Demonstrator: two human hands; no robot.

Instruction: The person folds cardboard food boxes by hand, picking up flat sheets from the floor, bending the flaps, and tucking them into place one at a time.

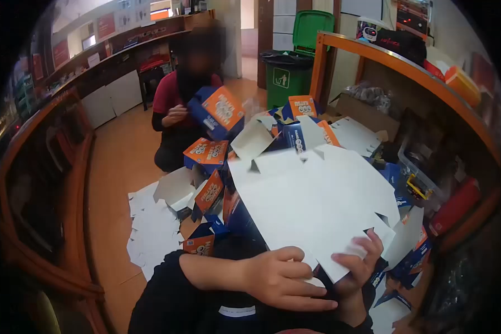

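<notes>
A large unfolded cardboard box (pixel 312 200), its plain white side facing me, lies slanted across the front of my body. My left hand (pixel 284 278) is at its near edge, fingers bent around a small white flap there. My right hand (pixel 359 261) grips the near right corner, with the fingers curled over the white face. The printed side of this box is turned away from me. Just past its left edge lie folded blue and orange boxes (pixel 210 189).
Across from me a person (pixel 175 106) holds a blue and orange box (pixel 217 111). Flat white blanks (pixel 150 234) lie on the floor at left. A green bin (pixel 286 80) stands behind, and an orange-edged shelf (pixel 406 69) runs along the right.
</notes>
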